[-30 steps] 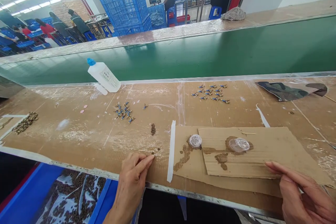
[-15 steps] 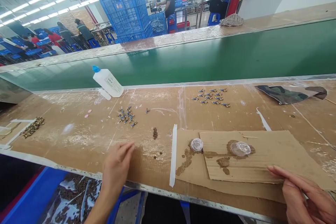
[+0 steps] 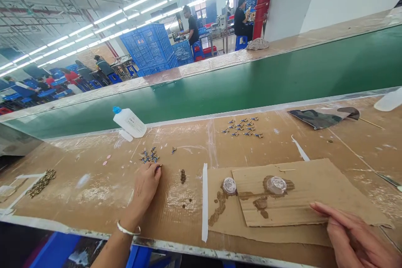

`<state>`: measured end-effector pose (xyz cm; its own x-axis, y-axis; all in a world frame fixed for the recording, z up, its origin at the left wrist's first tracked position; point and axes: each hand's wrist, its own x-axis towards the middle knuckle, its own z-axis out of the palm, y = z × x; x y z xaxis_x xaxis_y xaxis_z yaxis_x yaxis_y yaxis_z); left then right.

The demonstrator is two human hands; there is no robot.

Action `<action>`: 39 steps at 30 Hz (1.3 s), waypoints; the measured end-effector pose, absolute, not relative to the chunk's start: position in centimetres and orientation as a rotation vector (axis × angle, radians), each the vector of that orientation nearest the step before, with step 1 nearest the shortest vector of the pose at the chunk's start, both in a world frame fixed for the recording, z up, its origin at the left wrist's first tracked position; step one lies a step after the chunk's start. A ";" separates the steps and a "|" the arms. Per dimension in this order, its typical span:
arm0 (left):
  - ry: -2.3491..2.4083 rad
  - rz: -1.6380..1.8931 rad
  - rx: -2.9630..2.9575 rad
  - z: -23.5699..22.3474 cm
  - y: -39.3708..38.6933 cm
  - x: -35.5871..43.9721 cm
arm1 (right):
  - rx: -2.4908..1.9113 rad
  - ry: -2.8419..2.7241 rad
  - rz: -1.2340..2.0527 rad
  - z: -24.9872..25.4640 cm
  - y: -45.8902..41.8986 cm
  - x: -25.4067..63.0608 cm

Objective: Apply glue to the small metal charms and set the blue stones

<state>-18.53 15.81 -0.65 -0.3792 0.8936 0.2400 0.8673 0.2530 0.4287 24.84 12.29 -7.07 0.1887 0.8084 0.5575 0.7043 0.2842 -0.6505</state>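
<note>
1 blue-and-gold part (image 3: 161, 166) sits at the fingertips of the left hand (image 3: 147, 182), by the lower right edge of the pile (image 3: 150, 157) of like parts. Its visible gold end points right; the fingers cover the remainder, so its long axis cannot be read. Left hand: back upward, forearm slanting in from the lower left, thumb and index finger nearly together — a hold on the part cannot be confirmed. Right hand (image 3: 354, 234): index finger extended left over the cardboard (image 3: 301, 209), other fingers curled; whether it holds anything cannot be told. Spaced parts (image 3: 239, 128) on the table (image 3: 188, 134) lie with long axes roughly left to right. Cardboard: flat, brown, faintly ribbed — stained dark around 2 round, clear discs (image 3: 229, 185).
</note>
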 end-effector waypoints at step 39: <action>1.700 0.417 2.302 5.8 19.7 8.3 | -1.166 -1.334 0.127 -4.8 13.4 24.4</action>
<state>8.29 19.69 5.82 0.2786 0.9570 0.0810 0.8858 -0.2886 0.3634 24.35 13.39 -4.82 0.3144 0.6639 0.6785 0.5237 0.4748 -0.7073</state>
